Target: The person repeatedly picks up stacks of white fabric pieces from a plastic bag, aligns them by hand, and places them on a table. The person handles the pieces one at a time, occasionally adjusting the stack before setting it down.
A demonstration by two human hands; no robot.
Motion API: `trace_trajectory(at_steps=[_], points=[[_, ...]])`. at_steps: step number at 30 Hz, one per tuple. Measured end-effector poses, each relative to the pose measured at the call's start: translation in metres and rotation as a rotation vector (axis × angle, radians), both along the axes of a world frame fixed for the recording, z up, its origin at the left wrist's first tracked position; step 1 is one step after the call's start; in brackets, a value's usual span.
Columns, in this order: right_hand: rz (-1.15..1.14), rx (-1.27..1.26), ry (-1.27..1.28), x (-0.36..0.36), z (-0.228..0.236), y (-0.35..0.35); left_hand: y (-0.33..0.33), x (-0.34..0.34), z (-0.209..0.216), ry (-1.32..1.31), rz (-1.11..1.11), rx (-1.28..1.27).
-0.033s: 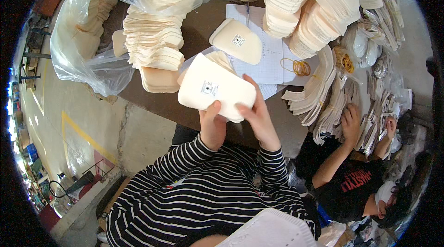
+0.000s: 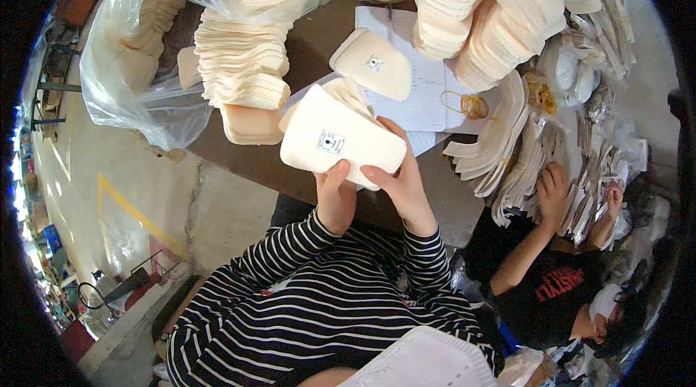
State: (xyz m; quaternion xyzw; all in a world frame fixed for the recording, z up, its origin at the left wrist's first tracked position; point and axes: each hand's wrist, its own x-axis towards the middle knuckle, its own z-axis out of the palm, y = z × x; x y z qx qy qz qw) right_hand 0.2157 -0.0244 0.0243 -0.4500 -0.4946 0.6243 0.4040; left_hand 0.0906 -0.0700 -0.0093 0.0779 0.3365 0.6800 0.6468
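A small stack of cream-white pads [image 2: 312,122] with rounded corners is held in front of me. A small square printed label sits on its top pad. My left hand [image 2: 336,202] grips the stack's near edge, thumb on top and fingers hidden underneath. My right hand [image 2: 407,195] is closed around the right end, its thumb across the top face and fingers behind. Just beyond, more pads [image 2: 348,91] show partly behind the held stack. Another labelled pad pile [image 2: 366,72] lies on papers [image 2: 424,93] on the brown table [image 2: 250,162].
A long leaning row of pads [image 2: 243,53] stands at left beside a clear plastic bag [image 2: 174,108]. Banded pad bundles [image 2: 507,32] fill the far right. Yellow rubber bands [image 2: 473,106] lie nearby. At right, a co-worker's hand [image 2: 551,191] touches strip-like bundles [image 2: 518,177].
The held stack has shifted slightly to the right. My right thumb has moved a little left and lies along its top face. The rest looks the same.
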Motion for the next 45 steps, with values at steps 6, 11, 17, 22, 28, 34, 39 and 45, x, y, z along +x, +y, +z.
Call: trace_trajectory(at_steps=[6,11,17,22,28,34,39,45], points=[[0.001,0.473,-0.481,0.021,-0.014,0.056,0.006,-0.048,0.001,0.444,-0.129,-0.171],[-0.026,0.5,-0.713,0.032,-0.012,0.044,0.013,-0.084,-0.011,0.758,-0.173,-0.019],[-0.059,0.522,-0.619,0.017,-0.019,0.015,0.06,-0.095,-0.027,1.071,-0.36,0.296],[-0.069,0.423,-0.538,0.019,-0.032,0.004,0.054,-0.105,-0.018,1.126,-0.449,0.374],[-0.086,0.498,-0.595,0.009,-0.037,-0.007,0.046,-0.101,-0.011,1.196,-0.45,0.36],[-0.002,0.495,-0.68,0.016,-0.036,-0.011,0.032,-0.085,-0.023,1.303,-0.088,0.144],[-0.153,0.419,-0.416,0.015,-0.034,-0.015,0.016,-0.071,-0.028,1.195,-0.162,0.175],[-0.042,0.531,-0.45,0.024,-0.053,-0.022,0.023,-0.08,-0.024,1.09,-0.481,0.607]])
